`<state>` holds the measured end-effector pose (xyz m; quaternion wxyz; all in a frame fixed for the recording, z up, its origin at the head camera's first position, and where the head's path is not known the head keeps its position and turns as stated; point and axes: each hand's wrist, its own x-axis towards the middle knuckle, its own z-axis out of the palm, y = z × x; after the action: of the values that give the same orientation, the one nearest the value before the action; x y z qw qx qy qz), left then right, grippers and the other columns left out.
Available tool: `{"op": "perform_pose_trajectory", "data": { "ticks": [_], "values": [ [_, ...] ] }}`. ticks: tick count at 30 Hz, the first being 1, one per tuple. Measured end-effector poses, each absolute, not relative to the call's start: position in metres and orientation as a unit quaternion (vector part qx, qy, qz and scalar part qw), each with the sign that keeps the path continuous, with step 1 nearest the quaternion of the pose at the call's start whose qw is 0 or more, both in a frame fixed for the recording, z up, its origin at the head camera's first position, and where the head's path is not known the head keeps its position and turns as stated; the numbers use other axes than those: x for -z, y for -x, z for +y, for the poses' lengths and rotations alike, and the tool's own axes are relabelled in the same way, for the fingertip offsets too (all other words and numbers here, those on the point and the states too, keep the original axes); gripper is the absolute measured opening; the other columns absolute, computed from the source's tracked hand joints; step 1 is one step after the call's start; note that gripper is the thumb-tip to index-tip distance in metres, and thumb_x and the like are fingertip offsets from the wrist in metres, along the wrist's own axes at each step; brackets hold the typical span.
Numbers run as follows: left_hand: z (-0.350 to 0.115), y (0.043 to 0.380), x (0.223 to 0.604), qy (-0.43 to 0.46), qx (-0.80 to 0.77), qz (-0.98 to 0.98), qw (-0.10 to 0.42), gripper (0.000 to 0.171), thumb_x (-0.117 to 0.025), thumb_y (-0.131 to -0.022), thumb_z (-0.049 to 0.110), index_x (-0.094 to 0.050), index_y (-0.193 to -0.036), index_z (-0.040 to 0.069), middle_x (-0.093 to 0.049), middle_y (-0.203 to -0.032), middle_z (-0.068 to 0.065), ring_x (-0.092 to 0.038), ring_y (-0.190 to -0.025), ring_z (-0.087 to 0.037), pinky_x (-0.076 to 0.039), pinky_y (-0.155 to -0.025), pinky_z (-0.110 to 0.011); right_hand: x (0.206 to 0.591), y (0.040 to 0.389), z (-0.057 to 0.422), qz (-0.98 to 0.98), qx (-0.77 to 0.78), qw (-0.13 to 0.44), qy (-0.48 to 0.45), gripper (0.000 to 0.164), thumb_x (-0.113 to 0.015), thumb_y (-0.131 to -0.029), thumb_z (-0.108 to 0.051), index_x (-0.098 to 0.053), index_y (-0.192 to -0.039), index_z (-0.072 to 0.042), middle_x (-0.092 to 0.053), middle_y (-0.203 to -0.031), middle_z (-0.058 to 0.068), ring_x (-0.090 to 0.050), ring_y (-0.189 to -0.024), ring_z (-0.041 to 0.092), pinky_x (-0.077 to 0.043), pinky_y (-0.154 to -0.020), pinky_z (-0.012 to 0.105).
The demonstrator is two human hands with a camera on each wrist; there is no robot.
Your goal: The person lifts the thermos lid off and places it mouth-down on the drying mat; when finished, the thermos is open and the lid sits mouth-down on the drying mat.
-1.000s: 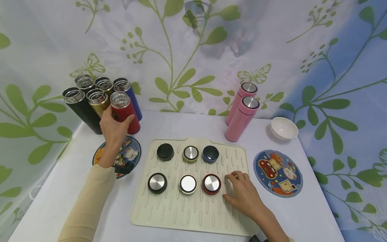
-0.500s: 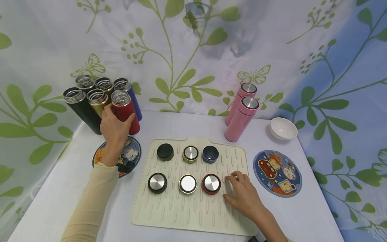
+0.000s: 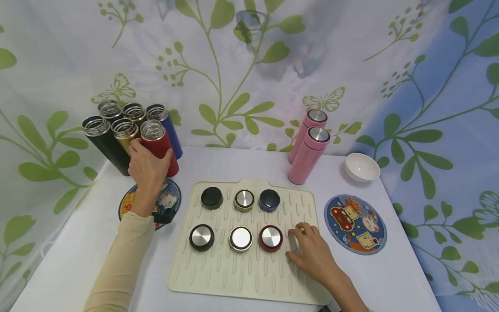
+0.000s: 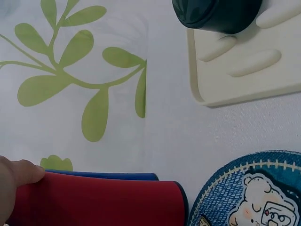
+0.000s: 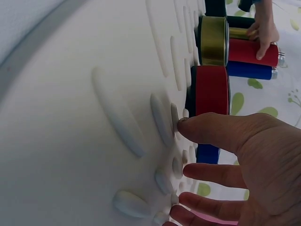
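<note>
My left hand (image 3: 148, 169) grips the red bottle (image 3: 159, 146), fingers on its left side and thumb on its right. The bottle is lidless, among several other open-mouthed ones: the black bottle (image 3: 109, 147), gold bottle (image 3: 124, 132) and blue bottle (image 3: 171, 132) stand close around it. In the left wrist view, the thumb (image 4: 28, 172) lies along the red body. On the cream mat (image 3: 218, 277), my right hand (image 3: 312, 251) rests with loosely bent fingers and nothing in it. Just left of those fingers sits the red-rimmed lid (image 3: 270, 238).
More lids share the mat: a black lid (image 3: 212, 198), a gold lid (image 3: 244, 200), a blue lid (image 3: 269, 199) and others. Two pink bottles (image 3: 306, 158) with lids on stand behind it. A white bowl (image 3: 362, 167) and round coasters (image 3: 355, 224) flank the mat.
The head view has shifted slightly. The red bottle's mouth has moved a little left relative to the blue one, still in my left hand. My right hand stays put.
</note>
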<state>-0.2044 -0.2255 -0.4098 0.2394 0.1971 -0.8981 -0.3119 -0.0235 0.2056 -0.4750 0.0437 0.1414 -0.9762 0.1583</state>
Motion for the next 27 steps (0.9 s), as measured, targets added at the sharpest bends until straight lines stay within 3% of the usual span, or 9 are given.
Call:
{"op": "perform_pose_trajectory", "data": {
  "ticks": [13,21,27],
  "values": [
    [-0.231,0.193,0.41,-0.205,0.315,-0.902,0.21,0.075,-0.069,-0.09,0.038,-0.034,-0.143,0.0,-0.049,-0.138,-0.025,-0.055,-0.117,-0.045,-0.046,-0.096,-0.059,0.473,0.023,0.206,-0.976,-0.161,0.046,-0.142,0.052,-0.092,-0.067,-0.026,-0.071,-0.111,-0.009,-0.058,-0.12,0.014,-0.054,-0.104,0.031,-0.053,-0.074,0.044],
    [-0.23,0.176,0.412,-0.185,0.333,-0.905,0.188,0.052,-0.063,-0.094,0.039,-0.048,-0.125,0.0,-0.063,-0.107,-0.022,-0.059,-0.095,-0.039,-0.049,-0.083,-0.054,0.475,0.025,0.207,-0.975,-0.16,0.05,-0.145,0.053,-0.092,-0.067,-0.027,-0.071,-0.111,-0.008,-0.058,-0.12,0.014,-0.054,-0.104,0.032,-0.053,-0.075,0.045],
    [-0.207,0.17,0.407,-0.095,0.339,-0.918,0.185,0.035,-0.065,-0.094,0.032,-0.062,-0.108,0.0,-0.071,-0.091,-0.018,-0.066,-0.082,-0.036,-0.052,-0.076,-0.051,0.475,0.024,0.208,-0.974,-0.158,0.053,-0.151,0.053,-0.092,-0.066,-0.028,-0.071,-0.111,-0.008,-0.061,-0.12,0.012,-0.055,-0.103,0.032,-0.053,-0.076,0.045]
  ]
}}
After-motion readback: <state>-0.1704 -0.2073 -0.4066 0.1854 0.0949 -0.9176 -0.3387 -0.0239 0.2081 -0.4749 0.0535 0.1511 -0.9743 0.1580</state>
